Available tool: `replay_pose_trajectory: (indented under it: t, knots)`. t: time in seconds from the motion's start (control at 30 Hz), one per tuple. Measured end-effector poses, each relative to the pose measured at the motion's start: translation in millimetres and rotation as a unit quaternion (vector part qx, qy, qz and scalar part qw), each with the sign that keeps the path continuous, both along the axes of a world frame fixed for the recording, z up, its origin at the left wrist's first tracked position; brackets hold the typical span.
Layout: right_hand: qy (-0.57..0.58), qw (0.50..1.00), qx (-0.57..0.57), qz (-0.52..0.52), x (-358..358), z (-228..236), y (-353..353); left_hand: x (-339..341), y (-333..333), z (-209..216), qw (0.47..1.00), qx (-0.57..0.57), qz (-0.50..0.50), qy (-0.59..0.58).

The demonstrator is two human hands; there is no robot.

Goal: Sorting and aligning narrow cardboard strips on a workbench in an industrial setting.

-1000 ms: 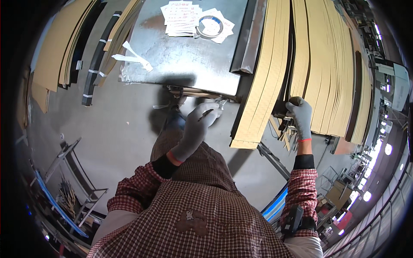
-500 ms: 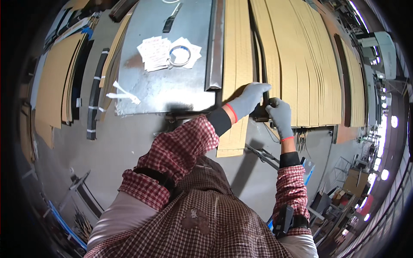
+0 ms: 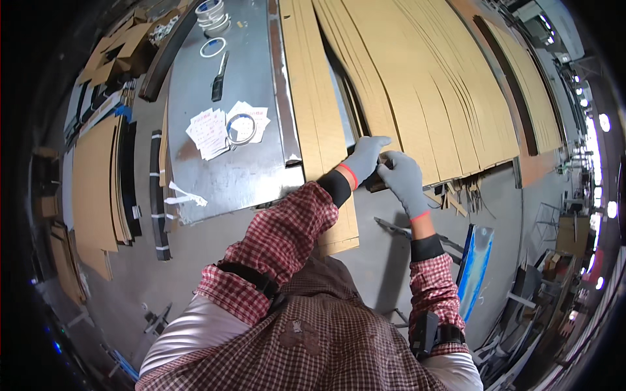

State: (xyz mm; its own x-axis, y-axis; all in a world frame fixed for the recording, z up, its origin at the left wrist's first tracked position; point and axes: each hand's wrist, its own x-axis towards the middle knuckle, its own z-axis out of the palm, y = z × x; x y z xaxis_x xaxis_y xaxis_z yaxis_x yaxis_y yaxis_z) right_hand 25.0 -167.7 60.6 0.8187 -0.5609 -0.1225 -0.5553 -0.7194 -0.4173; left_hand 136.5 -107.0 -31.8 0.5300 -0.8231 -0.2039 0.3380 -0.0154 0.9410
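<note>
Head view: past the right edge of the bench point(image 3: 251, 174), a dark strip point(image 3: 356, 113) is seen between cardboard sheets point(image 3: 427, 111); at its near end left hand point(image 3: 364, 156) and right hand point(image 3: 402, 182) are placed; their grip cannot be told.

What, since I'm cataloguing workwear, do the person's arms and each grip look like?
The left grip and right grip wear grey fabric gloves with red edges. Dark-red-and-white checked fabric sleeve covers with black cuffs sit over white fabric sleeves. Each cover bears a black strap; the right one carries a black, box-shaped device.
</note>
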Motion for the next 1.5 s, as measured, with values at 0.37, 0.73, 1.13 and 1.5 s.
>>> replay_pose_trajectory:
  t: [0.37, 0.73, 1.13, 1.5]
  knots:
    - [-0.294, 0.672, 0.588, -0.342, -80.6, -51.8, 0.4, 27.6, 14.8, -19.4, 0.901, 0.040, -0.038, -0.429]
    - [-0.441, 0.554, 0.607, -0.360, -20.7, -59.7, 11.2, 36.2, -5.5, -28.7, 0.885, -0.070, -0.071, 0.455]
    - [-0.477, 0.656, 0.500, -0.304, -68.1, 9.4, 56.7, 81.9, -22.7, 11.7, 0.815, -0.292, 0.003, 0.500]
    - [-0.441, 0.715, 0.402, -0.364, -168.4, 120.4, 149.9, 159.7, -66.4, 41.4, 0.791, -0.373, 0.056, 0.482]
